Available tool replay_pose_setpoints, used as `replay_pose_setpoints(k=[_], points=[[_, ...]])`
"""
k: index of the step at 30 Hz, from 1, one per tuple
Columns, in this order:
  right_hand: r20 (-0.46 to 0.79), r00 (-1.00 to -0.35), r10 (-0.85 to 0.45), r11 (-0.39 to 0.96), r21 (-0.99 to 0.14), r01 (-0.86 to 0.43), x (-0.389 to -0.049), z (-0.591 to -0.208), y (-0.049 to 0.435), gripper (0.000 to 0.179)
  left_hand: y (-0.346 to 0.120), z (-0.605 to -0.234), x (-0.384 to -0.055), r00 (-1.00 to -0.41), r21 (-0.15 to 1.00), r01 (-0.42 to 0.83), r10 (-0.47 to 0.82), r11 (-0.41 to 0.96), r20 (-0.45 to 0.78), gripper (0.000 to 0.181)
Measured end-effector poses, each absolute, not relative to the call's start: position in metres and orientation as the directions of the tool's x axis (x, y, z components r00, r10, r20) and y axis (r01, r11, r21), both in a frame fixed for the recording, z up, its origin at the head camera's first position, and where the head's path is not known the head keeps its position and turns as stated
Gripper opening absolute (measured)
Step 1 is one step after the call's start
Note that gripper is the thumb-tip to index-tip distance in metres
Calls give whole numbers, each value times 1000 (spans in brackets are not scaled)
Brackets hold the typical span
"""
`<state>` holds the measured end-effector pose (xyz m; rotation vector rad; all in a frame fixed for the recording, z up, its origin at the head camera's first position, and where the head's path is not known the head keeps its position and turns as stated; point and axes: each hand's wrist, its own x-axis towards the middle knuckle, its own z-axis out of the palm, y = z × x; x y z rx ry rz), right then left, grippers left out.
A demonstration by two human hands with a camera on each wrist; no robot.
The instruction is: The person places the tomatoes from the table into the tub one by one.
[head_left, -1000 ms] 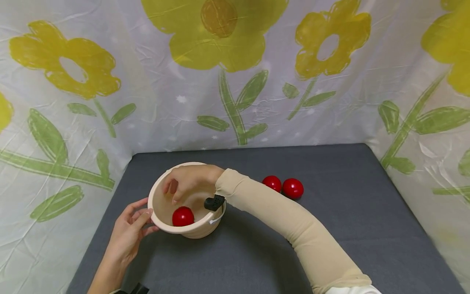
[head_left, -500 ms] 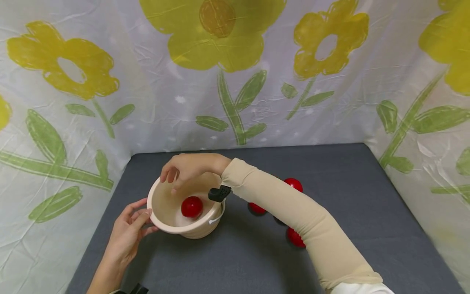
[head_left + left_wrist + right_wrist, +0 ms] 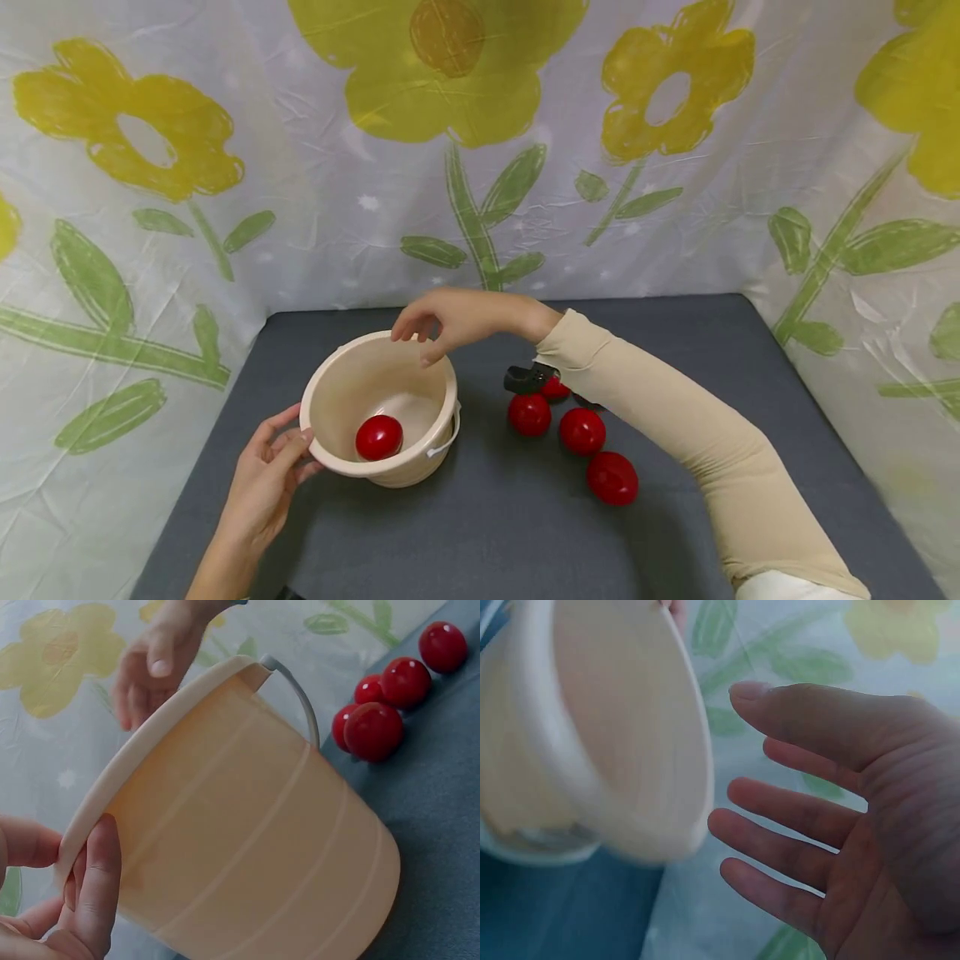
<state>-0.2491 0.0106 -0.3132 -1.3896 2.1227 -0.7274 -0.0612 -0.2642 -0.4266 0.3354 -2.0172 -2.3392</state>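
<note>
A cream bucket [image 3: 337, 404] with a thin handle stands on the dark grey table at the left, and a shiny red ball [image 3: 378, 437] lies inside it. My left hand [image 3: 262, 475] pinches the bucket's left rim between thumb and fingers; the left wrist view shows these fingers [image 3: 100, 877] on both sides of the rim. Above the bucket's far right rim, my right hand [image 3: 476, 318] hovers with relaxed, spread fingers. In the right wrist view nothing lies in that hand [image 3: 840, 802], apart from the blurred bucket [image 3: 630, 735].
Several more red balls lie right of the bucket, among them a near ball [image 3: 612, 478], a middle ball [image 3: 582, 431] and a left ball [image 3: 529, 414]. The right sleeve [image 3: 675, 417] crosses over part of this group. A flowered curtain [image 3: 337, 208] surrounds the table.
My right hand has risen out of the bucket and moved right. The ball in the bucket has shifted about on its bottom. More balls show beside the sleeve. My left hand keeps its place.
</note>
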Motion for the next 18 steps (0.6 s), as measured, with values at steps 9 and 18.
replay_pose_setpoints(k=[9,18], points=[[-82,-477,-875,394,-694,-603,-256,-322,79,55,-263,-429,-60,-990,970,-31,-128,-243,-63,36],[-77,-590,-804,443,-739,-508,-258,-353,134,55,-261,-431,-62,-991,969,-26,-122,-244,-57,36]])
